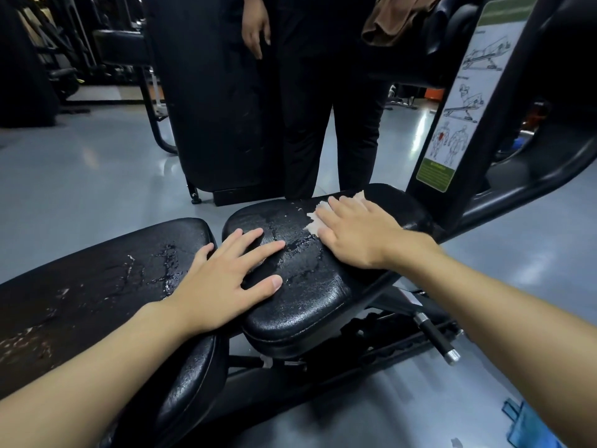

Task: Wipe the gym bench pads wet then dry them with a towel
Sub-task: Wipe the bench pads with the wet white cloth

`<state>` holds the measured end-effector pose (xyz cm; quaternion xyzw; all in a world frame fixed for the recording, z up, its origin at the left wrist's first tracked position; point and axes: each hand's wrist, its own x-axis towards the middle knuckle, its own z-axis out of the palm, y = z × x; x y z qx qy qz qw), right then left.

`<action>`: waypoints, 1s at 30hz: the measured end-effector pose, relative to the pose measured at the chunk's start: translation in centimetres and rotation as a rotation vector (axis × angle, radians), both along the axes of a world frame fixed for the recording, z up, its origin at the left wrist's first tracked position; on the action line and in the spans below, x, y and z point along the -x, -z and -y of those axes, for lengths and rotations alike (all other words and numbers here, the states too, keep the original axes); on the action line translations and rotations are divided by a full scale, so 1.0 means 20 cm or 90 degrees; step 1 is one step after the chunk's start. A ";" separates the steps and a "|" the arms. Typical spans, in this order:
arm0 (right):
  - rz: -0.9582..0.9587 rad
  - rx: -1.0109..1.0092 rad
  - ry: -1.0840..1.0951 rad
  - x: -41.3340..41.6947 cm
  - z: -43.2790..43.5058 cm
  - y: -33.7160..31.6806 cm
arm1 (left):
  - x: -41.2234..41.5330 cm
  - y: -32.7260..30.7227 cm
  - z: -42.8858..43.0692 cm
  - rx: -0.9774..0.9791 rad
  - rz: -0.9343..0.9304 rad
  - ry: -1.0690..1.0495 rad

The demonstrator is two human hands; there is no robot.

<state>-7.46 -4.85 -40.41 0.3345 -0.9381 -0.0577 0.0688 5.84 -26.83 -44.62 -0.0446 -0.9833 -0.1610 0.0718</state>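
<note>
**Both palms down on a wet seat pad**

Right hand (358, 232) is flat, fingers straight and close together, pressing a pale cloth (314, 220) onto the far side of the seat pad (300, 305). Only the cloth's edges peek out past the fingertips. Left hand (223, 279) is flat too, fingers spread, palm bridging the gap where the seat pad meets the long back pad (80, 286), gripping nothing. Look at that black vinyl: streaks and beads of water across both pads, glistening between the two hands!

Below the seat, a chrome-tipped adjustment handle (437, 339) juts from the frame. Beyond the bench stands a second person in black trousers (323, 108), one hand (255, 27) hanging loose. A brown towel (397, 17) is draped over equipment at the top, well apart from the bench. On the right, an exercise placard (458, 108) on an upright, and something blue (529, 428) on the grey floor (80, 176).
</note>
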 end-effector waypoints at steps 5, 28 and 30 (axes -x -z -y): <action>-0.047 0.028 -0.015 -0.35 -0.18 0.08 | -0.01 0.01 0.00 -0.008 -0.006 0.004; 0.171 -0.044 0.117 0.31 0.42 -0.11 | -0.07 0.01 0.09 -0.016 -0.043 -0.015; 0.170 -0.043 0.113 0.31 0.43 -0.10 | -0.07 0.01 0.10 -0.014 -0.042 -0.015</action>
